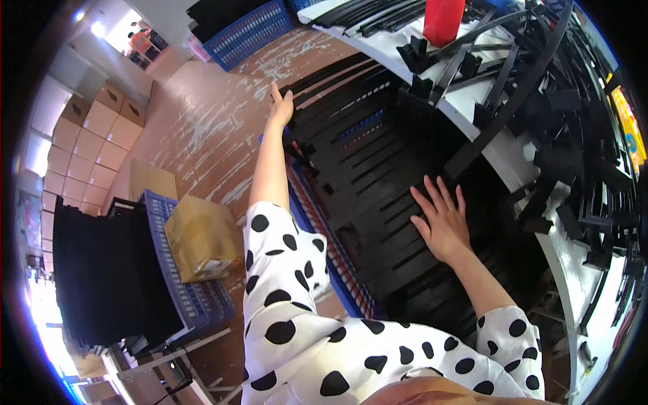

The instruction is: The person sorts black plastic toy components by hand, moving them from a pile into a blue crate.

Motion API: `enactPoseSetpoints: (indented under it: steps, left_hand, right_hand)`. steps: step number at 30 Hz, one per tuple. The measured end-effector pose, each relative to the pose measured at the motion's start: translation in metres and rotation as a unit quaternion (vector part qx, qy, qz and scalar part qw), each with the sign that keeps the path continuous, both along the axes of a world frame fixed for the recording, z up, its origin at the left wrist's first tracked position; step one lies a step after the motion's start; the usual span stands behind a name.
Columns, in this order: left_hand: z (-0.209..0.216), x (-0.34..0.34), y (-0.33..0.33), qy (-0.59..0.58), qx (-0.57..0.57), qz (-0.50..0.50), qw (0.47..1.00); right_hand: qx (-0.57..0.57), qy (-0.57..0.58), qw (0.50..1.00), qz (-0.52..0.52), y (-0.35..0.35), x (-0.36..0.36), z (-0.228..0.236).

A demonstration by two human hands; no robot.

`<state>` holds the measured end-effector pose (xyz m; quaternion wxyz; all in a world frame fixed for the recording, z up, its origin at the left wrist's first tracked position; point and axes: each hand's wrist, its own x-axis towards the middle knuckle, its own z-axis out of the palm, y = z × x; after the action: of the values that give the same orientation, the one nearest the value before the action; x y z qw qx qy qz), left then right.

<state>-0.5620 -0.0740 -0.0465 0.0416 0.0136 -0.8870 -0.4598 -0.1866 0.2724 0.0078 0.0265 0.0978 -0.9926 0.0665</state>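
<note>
Two bare hands reach over a large crate (pixel 341 260) with blue, red and white woven sides, filled with long black strips (pixel 378 179) lying in roughly parallel rows. The left hand (pixel 279 108) is stretched to the crate's far left corner, beside the strip ends; its fingers are partly extended, and I cannot tell whether they grip anything. The right hand (pixel 444 226) is palm down over the strips nearer the body, its fingers fanned apart and holding nothing (whether the palm presses down or only hovers is unclear).

To the right, a white worktop (pixel 520 162) carries a jumble of loose black pieces (pixel 563 101) and, at its far end, a red object (pixel 443 21).

For neat handling, it would help to keep the right palm flat, spreading light pressure over several strips, while the left fingers guide the ends level. Lifting one strip alone could drag its neighbours askew, and the long reach probably calls for slow, even movement rather than tugging.
</note>
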Motion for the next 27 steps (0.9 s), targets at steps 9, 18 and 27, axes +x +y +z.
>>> enactPoseSetpoints:
  steps: [9, 18, 27]
  left_hand:
    - [-0.046, 0.065, -0.050, -0.031, 0.404, 0.087, 0.910]
    - [-0.074, 0.005, -0.014, -0.046, 0.425, 0.158, 0.890]
    - [-0.038, 0.071, 0.031, -0.064, 0.465, 0.185, 0.863]
  right_hand:
    - [0.020, 0.010, 1.000, -0.015, 0.006, -0.002, -0.004]
    - [-0.003, -0.007, 1.000, 0.010, -0.002, 0.012, -0.012]
    - [0.005, 0.022, 1.000, -0.002, -0.008, 0.000, -0.005]
